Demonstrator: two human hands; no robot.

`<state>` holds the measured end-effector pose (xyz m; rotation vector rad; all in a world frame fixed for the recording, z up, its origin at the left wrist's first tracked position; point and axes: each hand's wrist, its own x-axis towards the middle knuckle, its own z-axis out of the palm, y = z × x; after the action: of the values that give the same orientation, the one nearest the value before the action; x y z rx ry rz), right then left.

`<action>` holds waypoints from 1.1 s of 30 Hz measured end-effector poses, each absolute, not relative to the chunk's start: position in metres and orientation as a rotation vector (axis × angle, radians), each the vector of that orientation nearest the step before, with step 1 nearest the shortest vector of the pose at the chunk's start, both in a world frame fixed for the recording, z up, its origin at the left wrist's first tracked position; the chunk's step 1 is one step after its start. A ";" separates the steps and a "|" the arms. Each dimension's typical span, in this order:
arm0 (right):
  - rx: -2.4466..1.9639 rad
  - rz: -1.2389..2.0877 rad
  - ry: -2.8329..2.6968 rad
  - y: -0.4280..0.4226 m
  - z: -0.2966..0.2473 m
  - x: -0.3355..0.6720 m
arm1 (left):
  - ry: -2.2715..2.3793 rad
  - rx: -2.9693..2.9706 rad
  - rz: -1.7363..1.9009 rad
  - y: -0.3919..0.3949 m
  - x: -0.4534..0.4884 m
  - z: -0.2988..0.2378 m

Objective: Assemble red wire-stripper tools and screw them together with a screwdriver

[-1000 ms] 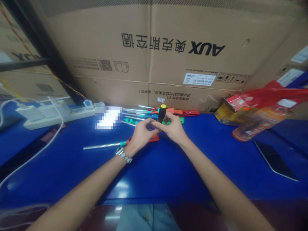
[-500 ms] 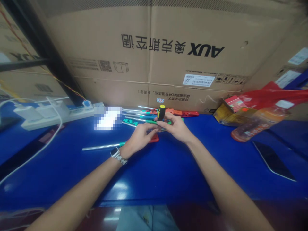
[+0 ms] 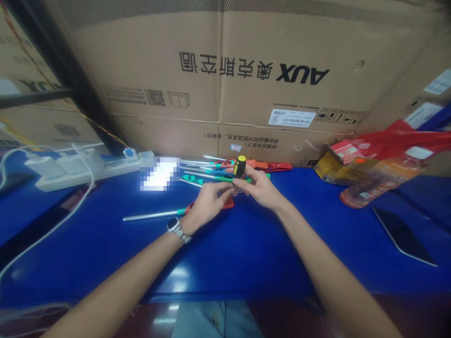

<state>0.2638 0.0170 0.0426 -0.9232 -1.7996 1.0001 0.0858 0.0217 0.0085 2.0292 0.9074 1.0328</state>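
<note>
My right hand point(image 3: 261, 188) is closed around a small black and yellow screwdriver point(image 3: 240, 166), its handle pointing up and its lower end hidden by my fingers. Thumb and fingers of my left hand point(image 3: 210, 201) are pinched together just below, touching or nearly touching the right fingertips; whatever lies in that pinch is too small and covered to make out. Under my left hand a red long-nosed gas lighter point(image 3: 155, 215) lies on the blue table, its metal tube pointing left. Behind both hands lie several more such lighters point(image 3: 262, 165) with red and green handles.
A pixelated bright patch point(image 3: 160, 173) lies left of the lighters, beside a white power strip point(image 3: 88, 174) with plugs and cables. To the right are an open box point(image 3: 329, 168), a drink bottle point(image 3: 384, 180) and a phone point(image 3: 405, 237). A large cardboard carton point(image 3: 246, 98) stands behind the table.
The view has shifted slightly, so everything sits a little further right. The screwdriver handle leans a bit more to the right; both hands keep nearly the same grip.
</note>
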 end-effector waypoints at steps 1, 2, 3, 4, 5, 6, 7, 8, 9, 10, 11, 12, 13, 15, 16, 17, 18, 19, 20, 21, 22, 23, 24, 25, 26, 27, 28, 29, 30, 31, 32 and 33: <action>-0.922 1.019 -1.805 0.018 0.043 0.266 | 0.905 2.061 1.021 0.022 0.084 0.008; -0.932 0.997 -1.797 0.020 0.043 0.266 | 0.913 2.095 1.016 0.023 0.082 0.008; -0.952 0.945 -1.776 0.021 0.041 0.266 | 0.933 2.133 1.013 0.023 0.079 0.007; -0.981 0.869 -1.737 0.023 0.038 0.263 | 0.966 2.175 1.007 0.024 0.077 0.007; -1.012 0.787 -1.684 0.025 0.035 0.260 | 1.005 2.220 0.993 0.024 0.074 0.006; -1.040 0.720 -1.628 0.026 0.032 0.255 | 1.044 2.264 0.964 0.024 0.072 0.005; -1.059 0.679 -1.564 0.026 0.028 0.250 | 1.082 2.300 0.923 0.024 0.069 0.004; -1.067 0.677 -1.512 0.026 0.025 0.244 | 1.112 2.324 0.875 0.023 0.068 0.003; -1.065 0.708 -1.466 0.025 0.022 0.238 | 1.133 2.332 0.831 0.023 0.067 0.002; -1.063 0.756 -1.425 0.024 0.020 0.233 | 1.148 2.324 0.798 0.022 0.066 0.001; -1.057 0.814 -1.393 0.023 0.018 0.228 | 1.157 2.306 0.776 0.021 0.066 0.000; -1.046 0.867 -1.365 0.022 0.017 0.224 | 1.161 2.286 0.764 0.020 0.067 0.000; -1.033 0.912 -1.348 0.021 0.016 0.222 | 1.161 2.272 0.758 0.019 0.067 0.000; -0.987 0.972 -1.343 0.019 0.015 0.222 | 1.170 2.273 0.742 0.018 0.068 0.000; -0.958 1.002 -1.353 0.019 0.015 0.225 | 1.182 2.279 0.730 0.018 0.069 0.001; -0.929 1.044 -1.369 0.019 0.016 0.228 | 1.197 2.287 0.716 0.018 0.069 0.002; -0.900 1.099 -1.389 0.019 0.017 0.232 | 1.213 2.294 0.701 0.018 0.069 0.002; -0.875 1.156 -1.409 0.019 0.019 0.236 | 1.226 2.298 0.688 0.018 0.069 0.002; -0.862 1.203 -1.427 0.020 0.020 0.240 | 1.236 2.300 0.681 0.018 0.069 0.002; -0.860 1.227 -1.437 0.020 0.022 0.242 | 1.242 2.300 0.679 0.018 0.069 0.001; -0.867 1.221 -1.436 0.021 0.024 0.243 | 1.243 2.301 0.679 0.019 0.069 0.001; -0.882 1.189 -1.417 0.021 0.024 0.242 | 1.244 2.302 0.680 0.019 0.069 0.000; -0.900 1.151 -1.389 0.022 0.025 0.240 | 1.244 2.301 0.680 0.019 0.069 0.000; -0.919 1.117 -1.355 0.023 0.024 0.237 | 1.246 2.300 0.681 0.019 0.069 -0.001; -0.937 1.091 -1.322 0.023 0.023 0.233 | 1.250 2.300 0.677 0.019 0.069 -0.001; -0.954 1.071 -1.299 0.023 0.022 0.229 | 1.251 2.299 0.672 0.019 0.069 -0.001; -0.967 1.052 -1.288 0.023 0.020 0.226 | 1.251 2.297 0.671 0.019 0.069 0.000; -0.971 1.031 -1.287 0.023 0.018 0.224 | 1.250 2.294 0.672 0.018 0.069 0.000; -0.964 1.012 -1.294 0.022 0.017 0.222 | 1.247 2.294 0.675 0.018 0.069 0.001; -0.948 1.002 -1.309 0.020 0.016 0.223 | 1.246 2.295 0.677 0.017 0.069 0.001; -0.927 1.010 -1.334 0.019 0.016 0.224 | 1.246 2.299 0.679 0.017 0.069 0.002; -0.903 1.033 -1.366 0.018 0.017 0.227 | 1.251 2.304 0.681 0.017 0.069 0.002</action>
<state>0.2267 0.0178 0.0167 -0.9033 -1.3661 1.0332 0.0687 0.0168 0.0016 2.3035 1.2505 0.6811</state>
